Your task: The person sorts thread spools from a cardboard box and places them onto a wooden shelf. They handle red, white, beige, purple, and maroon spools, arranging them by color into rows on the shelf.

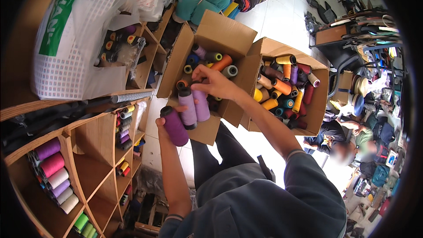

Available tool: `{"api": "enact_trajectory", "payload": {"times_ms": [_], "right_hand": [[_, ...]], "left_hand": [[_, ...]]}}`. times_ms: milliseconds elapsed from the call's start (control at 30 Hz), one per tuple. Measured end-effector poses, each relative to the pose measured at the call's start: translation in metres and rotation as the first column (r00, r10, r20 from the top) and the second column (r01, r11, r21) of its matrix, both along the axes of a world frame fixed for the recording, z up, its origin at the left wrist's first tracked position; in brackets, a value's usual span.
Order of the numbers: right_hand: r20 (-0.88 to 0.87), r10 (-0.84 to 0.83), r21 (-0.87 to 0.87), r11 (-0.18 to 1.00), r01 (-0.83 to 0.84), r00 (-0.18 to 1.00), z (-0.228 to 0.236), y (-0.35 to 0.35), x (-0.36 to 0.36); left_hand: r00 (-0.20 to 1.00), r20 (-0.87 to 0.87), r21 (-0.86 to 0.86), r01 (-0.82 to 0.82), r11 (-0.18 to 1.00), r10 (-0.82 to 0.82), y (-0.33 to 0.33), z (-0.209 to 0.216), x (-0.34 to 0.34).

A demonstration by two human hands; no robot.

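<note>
- Left hand closed round a dark purple spool, spool tilted, black top end up; thumb on its near side.
- Fingertips lie against the first lilac spool, just beside the dark purple one; can't tell how much of its weight they carry.
- Right hand comes in from the right, fingers drawn in narrow around the upper end of the second lilac spool.
- All three spools side by side in the air, over the near edge of the left cardboard box.
- Left box: flaps open, spools inside, incl. an orange spool and a white-ended spool leaning near the far right corner; lower contents partly hidden by the hands.
- Right cardboard box next to it, also open, mixed heap: yellow, orange, red, purple, teal, brown.
- Wooden shelf on the person's left; compartments hold rows of spools, e.g. a pink spool and green spools.
- White plastic bag with green band, up on the shelf.
- Teal bundle beyond the left box, pale tiled floor behind.
- Other people far right, well apart from the boxes, blurred.
</note>
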State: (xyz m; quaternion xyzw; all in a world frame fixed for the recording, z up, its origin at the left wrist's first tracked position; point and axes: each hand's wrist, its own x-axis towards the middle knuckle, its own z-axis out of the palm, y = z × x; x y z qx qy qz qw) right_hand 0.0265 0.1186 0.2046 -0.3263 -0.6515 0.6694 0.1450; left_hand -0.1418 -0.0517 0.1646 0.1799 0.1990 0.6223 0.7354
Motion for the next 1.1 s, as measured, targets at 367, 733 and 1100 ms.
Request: {"api": "enact_trajectory", "payload": {"times_ms": [367,733,1100], "right_hand": [[0.371,0.074,-0.094,0.995,-0.041,0.926,-0.033,0.07,-0.019],[0.798,-0.112,0.533,0.589,-0.607,0.592,-0.165,0.128,-0.049],[0.634,-0.169,0.746,0.39,-0.54,0.755,-0.147,0.112,-0.033]], "left_hand": [[0.94,0.337,0.289,-0.154,0.945,0.05,0.015,-0.021,0.024],[0.942,0.251,0.278,-0.291,0.915,0.223,-0.053,0.0,0.036],[0.879,0.214,0.202,-0.467,0.861,0.426,-0.114,0.021,0.045]]}}
